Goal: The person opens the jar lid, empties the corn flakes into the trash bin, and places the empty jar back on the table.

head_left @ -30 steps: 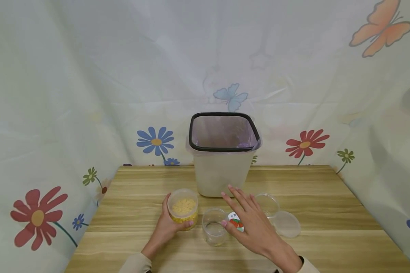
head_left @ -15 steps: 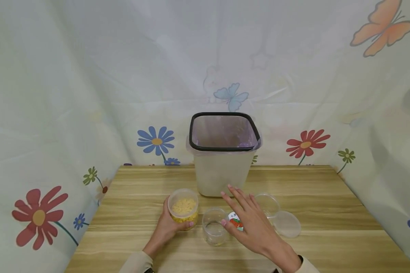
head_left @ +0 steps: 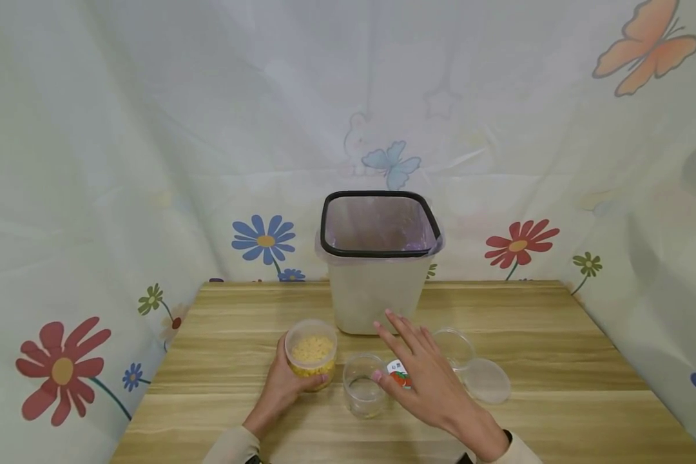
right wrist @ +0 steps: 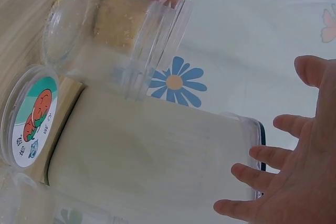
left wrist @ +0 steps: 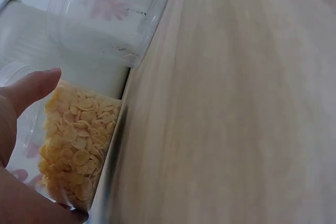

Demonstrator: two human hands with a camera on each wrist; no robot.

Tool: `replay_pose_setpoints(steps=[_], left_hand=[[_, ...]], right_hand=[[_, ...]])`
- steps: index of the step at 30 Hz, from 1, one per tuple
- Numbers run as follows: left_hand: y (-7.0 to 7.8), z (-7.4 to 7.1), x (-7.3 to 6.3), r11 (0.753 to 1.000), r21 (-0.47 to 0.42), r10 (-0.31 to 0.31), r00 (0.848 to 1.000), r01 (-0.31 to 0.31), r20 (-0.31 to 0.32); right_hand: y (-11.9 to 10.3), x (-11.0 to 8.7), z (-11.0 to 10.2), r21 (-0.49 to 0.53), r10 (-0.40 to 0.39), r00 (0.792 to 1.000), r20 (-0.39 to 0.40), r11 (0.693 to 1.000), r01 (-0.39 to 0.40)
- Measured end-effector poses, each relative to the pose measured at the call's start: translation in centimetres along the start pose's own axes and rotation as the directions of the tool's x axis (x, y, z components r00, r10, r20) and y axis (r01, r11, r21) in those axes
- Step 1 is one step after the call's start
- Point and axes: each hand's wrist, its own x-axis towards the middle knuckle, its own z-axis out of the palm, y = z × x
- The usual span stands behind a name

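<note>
My left hand [head_left: 287, 385] grips a clear plastic jar of yellow flakes [head_left: 312, 354], standing on the table with its top uncovered. The left wrist view shows the thumb and fingers around the flakes [left wrist: 79, 142], which fill the lower part. Just right of it stands another clear plastic jar [head_left: 364, 393], with only a few crumbs visible in the left wrist view. My right hand [head_left: 429, 383] hovers beside this jar, fingers spread and holding nothing. Partly hidden under that hand is a round lid [right wrist: 34, 121] with a red cartoon fruit label.
A pale bin [head_left: 377, 290] with a black rim and a plastic liner stands behind the jars. Right of my right hand are another clear container [head_left: 454, 345] and a translucent round lid [head_left: 487, 380]. Flower-printed cloth [head_left: 209, 142] encloses the wooden table [head_left: 557, 361].
My right hand has shifted very slightly up and left, still spread. The left hand keeps its grip on the jar of flakes, which stays in place.
</note>
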Motion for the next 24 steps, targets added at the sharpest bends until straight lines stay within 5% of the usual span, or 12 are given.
replay_pose_setpoints(steps=[7,24], left_hand=[[1.5,-0.5,0.0,1.0,0.018,0.012,1.0,-0.012,-0.014],[7.3,-0.6,-1.0,0.981,-0.001,0.195,0.979,-0.196,-0.051]], right_hand=[[-0.2,0.3,-0.2,-0.001,-0.014,1.0,-0.02,1.0,0.014],[-0.5,1.7,-2.0,-0.02,-0.08,0.995,-0.062,0.997,0.079]])
